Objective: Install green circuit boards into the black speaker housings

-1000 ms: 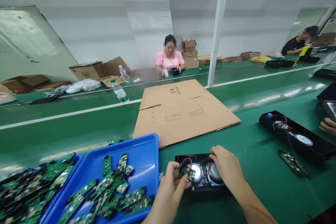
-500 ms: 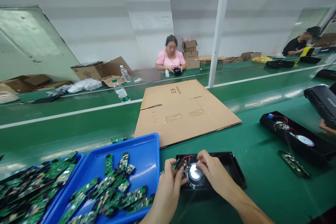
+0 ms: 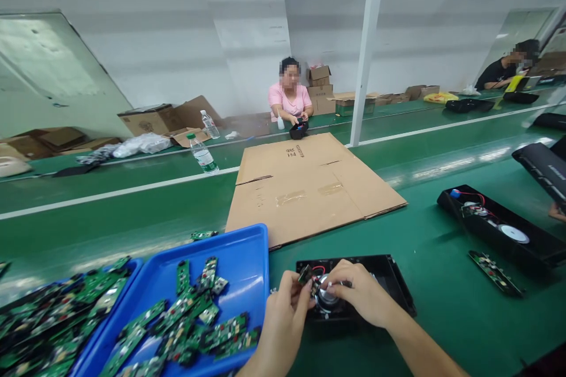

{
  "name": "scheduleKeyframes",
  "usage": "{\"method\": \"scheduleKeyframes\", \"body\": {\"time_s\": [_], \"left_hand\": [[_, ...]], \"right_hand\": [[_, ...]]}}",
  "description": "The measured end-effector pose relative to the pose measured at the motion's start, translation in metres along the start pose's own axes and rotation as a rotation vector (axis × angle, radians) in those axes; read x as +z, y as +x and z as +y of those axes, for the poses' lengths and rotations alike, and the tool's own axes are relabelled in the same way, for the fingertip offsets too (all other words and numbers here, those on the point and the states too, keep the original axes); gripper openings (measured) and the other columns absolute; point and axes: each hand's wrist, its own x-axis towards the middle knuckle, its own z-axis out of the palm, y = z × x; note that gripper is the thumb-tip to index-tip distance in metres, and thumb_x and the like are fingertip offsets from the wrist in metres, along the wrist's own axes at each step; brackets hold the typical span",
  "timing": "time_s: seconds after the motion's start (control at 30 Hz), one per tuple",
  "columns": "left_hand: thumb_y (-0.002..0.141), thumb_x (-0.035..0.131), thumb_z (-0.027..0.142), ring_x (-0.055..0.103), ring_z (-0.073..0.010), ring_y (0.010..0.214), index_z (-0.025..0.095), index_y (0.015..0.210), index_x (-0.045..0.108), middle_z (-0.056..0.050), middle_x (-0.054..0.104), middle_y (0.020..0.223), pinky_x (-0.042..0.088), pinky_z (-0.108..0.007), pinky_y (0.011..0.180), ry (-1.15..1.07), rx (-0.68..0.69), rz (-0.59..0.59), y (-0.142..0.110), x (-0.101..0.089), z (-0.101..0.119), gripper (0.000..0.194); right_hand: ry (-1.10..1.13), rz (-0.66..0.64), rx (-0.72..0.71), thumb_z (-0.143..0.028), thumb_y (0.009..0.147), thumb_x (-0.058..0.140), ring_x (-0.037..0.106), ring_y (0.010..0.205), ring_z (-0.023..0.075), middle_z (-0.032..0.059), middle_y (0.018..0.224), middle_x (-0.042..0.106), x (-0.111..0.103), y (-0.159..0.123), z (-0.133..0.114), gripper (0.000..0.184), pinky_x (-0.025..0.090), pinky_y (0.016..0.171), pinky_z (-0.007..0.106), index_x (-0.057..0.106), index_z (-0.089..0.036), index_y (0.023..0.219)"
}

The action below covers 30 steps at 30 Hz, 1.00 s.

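A black speaker case [image 3: 395, 287] lies open on the green bench before me, its inside facing up. In its left half sits a round silver speaker [image 3: 326, 303], partly covered by my fingers. My left hand [image 3: 285, 315] is closed on a small circuit board [image 3: 305, 274], tilted over the case's left end. Over the speaker, the fingers of my right hand [image 3: 360, 293] are pinched beside that board; whatever they hold is too small to make out. A red wire [image 3: 319, 269] loops up behind the board.
At left, a blue tray [image 3: 254, 247] holds several circuit boards, with another filled tray beside it. Flattened cardboard [image 3: 309, 188] lies ahead. To the right are another open case [image 3: 490, 241] and a loose board [image 3: 495, 273]. A person [image 3: 289, 97] sits across the bench.
My right hand has moved left and down across the speaker, toward the board, its fingers now pinched. My left hand stays nearly in place. The person opposite has lowered a black case.
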Motion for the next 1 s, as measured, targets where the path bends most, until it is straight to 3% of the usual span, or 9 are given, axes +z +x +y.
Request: {"method": "scheduleKeyframes", "body": {"time_s": [0.13, 0.27, 0.6, 1.0], "left_hand": [[0.088, 0.050, 0.040, 0.059, -0.0140, 0.051, 0.023, 0.071, 0.043, 0.004, 0.058, 0.057, 0.048, -0.022, 0.048, 0.262, 0.155, 0.059, -0.002, 0.000, 0.000, 0.026], [0.089, 0.049, 0.036, 0.057, -0.0132, 0.046, 0.023, 0.069, 0.046, 0.004, 0.057, 0.054, 0.044, -0.021, 0.045, 0.430, 0.295, 0.111, 0.000, -0.001, 0.002, 0.024], [0.087, 0.049, 0.040, 0.058, -0.0133, 0.046, 0.023, 0.067, 0.044, 0.003, 0.057, 0.054, 0.042, -0.019, 0.044, 0.405, 0.202, 0.074, 0.005, 0.003, 0.002, 0.027], [0.089, 0.046, 0.036, 0.059, -0.0151, 0.054, 0.023, 0.069, 0.045, 0.001, 0.059, 0.060, 0.042, -0.022, 0.049, 0.452, 0.172, 0.031, 0.005, 0.007, 0.000, 0.024]], "right_hand": [[-0.058, 0.087, 0.097, -0.012, 0.075, 0.067, 0.058, 0.082, 0.0159, -0.0001, 0.082, 0.061, 0.004, -0.001, -0.001, 0.013, 0.043, 0.078, 0.028, 0.073, -0.023, 0.079], [-0.205, 0.122, 0.019, -0.011, 0.079, 0.065, 0.054, 0.087, 0.0175, 0.0001, 0.080, 0.061, 0.010, -0.004, -0.005, 0.014, 0.040, 0.079, 0.030, 0.069, -0.022, 0.072], [-0.485, 0.226, -0.213, 0.001, 0.072, 0.058, 0.046, 0.073, 0.0136, -0.0028, 0.064, 0.053, 0.026, -0.001, 0.005, 0.021, 0.034, 0.074, 0.029, 0.050, -0.016, 0.062], [-0.520, 0.278, -0.249, 0.001, 0.071, 0.055, 0.045, 0.071, 0.0132, -0.0017, 0.066, 0.051, 0.030, -0.001, 0.012, 0.021, 0.032, 0.069, 0.027, 0.045, -0.016, 0.061]]}}
